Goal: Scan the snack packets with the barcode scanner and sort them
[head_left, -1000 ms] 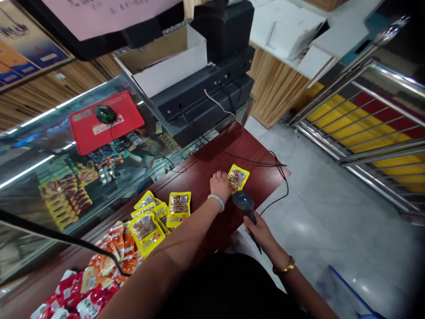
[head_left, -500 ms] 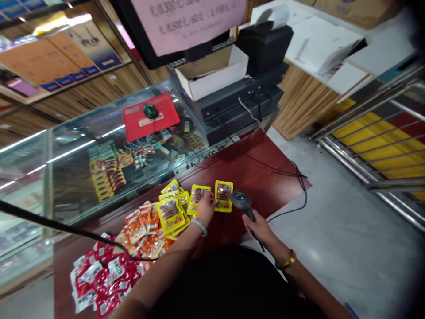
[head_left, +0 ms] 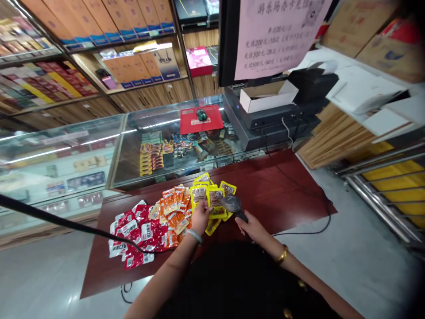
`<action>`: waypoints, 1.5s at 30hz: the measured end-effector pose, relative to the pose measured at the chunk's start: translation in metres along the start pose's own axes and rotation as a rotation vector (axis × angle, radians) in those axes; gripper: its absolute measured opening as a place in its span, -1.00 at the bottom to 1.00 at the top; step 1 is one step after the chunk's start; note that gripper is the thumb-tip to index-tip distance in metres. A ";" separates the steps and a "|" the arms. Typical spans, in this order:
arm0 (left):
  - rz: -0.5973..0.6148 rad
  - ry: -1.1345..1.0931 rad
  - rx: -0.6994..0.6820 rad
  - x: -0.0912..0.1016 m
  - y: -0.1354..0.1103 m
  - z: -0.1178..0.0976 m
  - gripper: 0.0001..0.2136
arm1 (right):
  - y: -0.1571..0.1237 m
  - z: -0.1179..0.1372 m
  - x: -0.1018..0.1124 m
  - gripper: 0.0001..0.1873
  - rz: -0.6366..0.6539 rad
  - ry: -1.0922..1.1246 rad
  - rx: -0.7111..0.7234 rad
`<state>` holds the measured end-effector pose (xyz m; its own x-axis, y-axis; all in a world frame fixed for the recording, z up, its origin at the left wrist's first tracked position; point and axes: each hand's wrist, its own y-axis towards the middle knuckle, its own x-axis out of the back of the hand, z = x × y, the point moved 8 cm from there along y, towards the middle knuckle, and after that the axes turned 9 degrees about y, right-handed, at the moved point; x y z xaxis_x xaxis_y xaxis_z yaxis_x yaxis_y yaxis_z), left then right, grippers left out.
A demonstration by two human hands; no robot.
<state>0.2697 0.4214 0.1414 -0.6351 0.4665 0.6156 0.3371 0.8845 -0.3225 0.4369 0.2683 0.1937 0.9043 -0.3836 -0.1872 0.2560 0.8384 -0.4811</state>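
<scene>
In my right hand (head_left: 250, 228) is a dark handheld barcode scanner (head_left: 231, 203), its head over the right side of the yellow snack packets. My left hand (head_left: 201, 218) has its fingers closed at the lower edge of a yellow snack packet (head_left: 216, 197), partly hiding the edges there. Another yellow packet (head_left: 198, 194) lies just left of it, and several more overlap around and beneath. Orange snack packets (head_left: 175, 212) are heaped to the left. Beyond them spreads a pile of red-and-white packets (head_left: 133, 232).
The dark red counter (head_left: 265, 190) adjoins a glass display case (head_left: 128, 170). On the glass lie a red mat (head_left: 217, 120) and a mouse (head_left: 201, 114). A white box (head_left: 268, 99) sits on the register below a monitor with a pink sign (head_left: 279, 40). A black cable (head_left: 308, 232) hangs off the right.
The camera view has swung left and up. The yellow packet that lay apart at the right no longer lies separate; packets now overlap near my left hand. The scanner's blue light no longer shows.
</scene>
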 end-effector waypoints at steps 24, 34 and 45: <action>0.107 0.206 -0.297 -0.031 -0.033 -0.040 -0.83 | -0.030 -0.025 0.035 -0.50 -0.108 -0.023 0.066; 0.152 0.818 -0.137 -0.088 0.040 -0.101 -0.34 | -0.014 -0.017 0.102 -0.48 0.020 -0.085 0.014; 0.212 0.751 0.056 -0.107 0.054 -0.095 -0.74 | 0.005 -0.003 0.146 -0.46 0.064 -0.065 0.006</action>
<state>0.4217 0.4194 0.1259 0.0857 0.5163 0.8521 0.3508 0.7848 -0.5108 0.5699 0.2156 0.1614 0.9391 -0.3032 -0.1618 0.1986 0.8630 -0.4645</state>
